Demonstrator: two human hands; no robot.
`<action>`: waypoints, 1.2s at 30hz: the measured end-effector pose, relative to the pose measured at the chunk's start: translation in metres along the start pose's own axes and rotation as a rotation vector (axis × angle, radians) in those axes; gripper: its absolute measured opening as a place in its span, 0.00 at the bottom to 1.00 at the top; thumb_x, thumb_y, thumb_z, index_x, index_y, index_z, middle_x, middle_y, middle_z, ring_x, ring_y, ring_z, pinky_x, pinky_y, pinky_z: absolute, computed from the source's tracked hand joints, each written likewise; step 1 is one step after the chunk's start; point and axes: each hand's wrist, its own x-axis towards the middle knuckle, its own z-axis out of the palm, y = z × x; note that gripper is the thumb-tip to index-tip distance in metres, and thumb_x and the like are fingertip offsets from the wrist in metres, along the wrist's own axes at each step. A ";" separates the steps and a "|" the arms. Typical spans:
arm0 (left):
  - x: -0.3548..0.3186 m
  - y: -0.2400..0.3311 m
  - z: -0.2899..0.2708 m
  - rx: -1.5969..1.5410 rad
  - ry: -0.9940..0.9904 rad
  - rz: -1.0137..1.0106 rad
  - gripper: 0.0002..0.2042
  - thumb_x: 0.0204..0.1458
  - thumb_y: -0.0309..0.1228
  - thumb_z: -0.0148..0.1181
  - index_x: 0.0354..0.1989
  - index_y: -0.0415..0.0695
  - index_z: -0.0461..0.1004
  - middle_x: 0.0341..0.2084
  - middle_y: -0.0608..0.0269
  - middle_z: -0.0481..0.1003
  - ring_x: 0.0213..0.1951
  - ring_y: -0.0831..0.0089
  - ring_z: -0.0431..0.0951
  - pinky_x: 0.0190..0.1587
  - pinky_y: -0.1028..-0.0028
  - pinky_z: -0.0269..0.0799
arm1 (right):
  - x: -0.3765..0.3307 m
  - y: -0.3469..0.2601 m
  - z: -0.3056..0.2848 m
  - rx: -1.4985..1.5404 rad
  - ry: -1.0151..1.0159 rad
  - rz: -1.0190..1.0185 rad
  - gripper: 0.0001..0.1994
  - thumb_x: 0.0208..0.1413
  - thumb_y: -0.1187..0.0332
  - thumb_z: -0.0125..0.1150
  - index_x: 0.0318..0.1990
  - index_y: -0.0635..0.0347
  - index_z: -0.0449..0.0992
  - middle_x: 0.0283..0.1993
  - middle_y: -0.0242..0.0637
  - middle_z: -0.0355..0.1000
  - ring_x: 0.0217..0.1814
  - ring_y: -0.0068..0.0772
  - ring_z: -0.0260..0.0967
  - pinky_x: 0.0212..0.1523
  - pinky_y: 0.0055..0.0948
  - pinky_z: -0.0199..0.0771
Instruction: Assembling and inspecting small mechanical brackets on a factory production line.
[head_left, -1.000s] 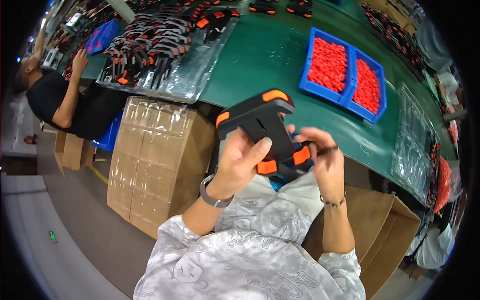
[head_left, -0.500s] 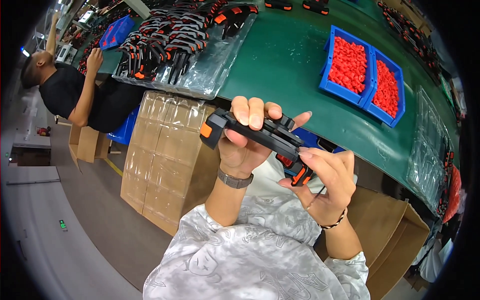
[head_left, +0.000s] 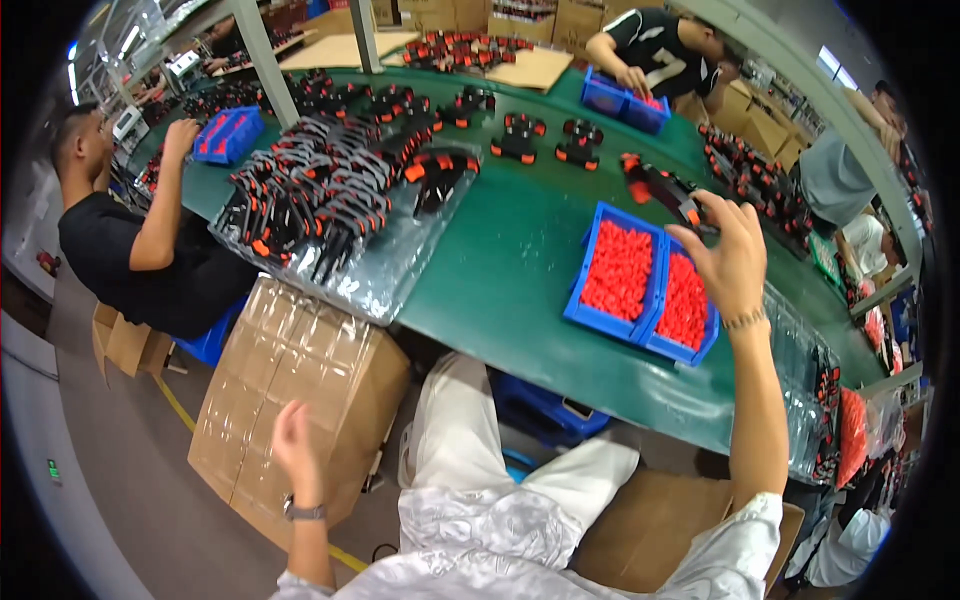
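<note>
Stretched over the far side of the bins, my right hand (head_left: 735,255) has thumb and fingers around one end of a black and orange clamp-like part (head_left: 660,188). Motion blurs that part, and its exact kind is hard to make out. My left hand (head_left: 295,445) is raised over the cardboard box at the lower left, apart from the table. Its fingers are loosely bent and somewhat blurred, with nothing visible in them. Below my right hand stand two joined blue bins, the left bin (head_left: 573,308) and the right bin (head_left: 700,352), both filled with small red pieces (head_left: 617,268).
Black and orange parts (head_left: 325,185) lie heaped on clear plastic trays at the left of the green table (head_left: 480,290). Finished-looking assemblies (head_left: 515,138) stand farther back. A cardboard box (head_left: 290,390) sits at the left. Co-workers (head_left: 130,230) work around the table.
The long black and orange part was between both hands. It is now at my right hand, far over the table. My left hand has dropped away to the left. The view has tilted up.
</note>
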 end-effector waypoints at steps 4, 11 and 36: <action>0.007 -0.108 -0.101 0.298 0.520 0.120 0.19 0.63 0.33 0.54 0.61 0.38 0.68 0.57 0.47 0.71 0.56 0.55 0.72 0.61 0.63 0.66 | 0.036 0.087 0.066 -0.506 0.004 -0.120 0.22 0.42 0.58 0.75 0.46 0.51 0.77 0.35 0.39 0.76 0.38 0.44 0.71 0.39 0.38 0.73; -0.031 -0.213 -0.181 0.863 0.628 -0.300 0.28 0.61 0.40 0.55 0.65 0.37 0.61 0.59 0.40 0.66 0.59 0.42 0.68 0.63 0.55 0.63 | 0.032 0.012 0.134 -0.116 -0.085 -0.087 0.11 0.47 0.68 0.66 0.40 0.55 0.80 0.34 0.40 0.77 0.38 0.47 0.71 0.40 0.40 0.74; -0.076 0.144 -0.187 0.389 0.345 0.022 0.17 0.60 0.33 0.57 0.55 0.38 0.74 0.42 0.50 0.78 0.35 0.62 0.76 0.35 0.69 0.75 | 0.096 -0.022 0.145 0.031 -0.516 -0.068 0.14 0.55 0.58 0.62 0.38 0.60 0.82 0.36 0.45 0.81 0.38 0.51 0.79 0.38 0.45 0.79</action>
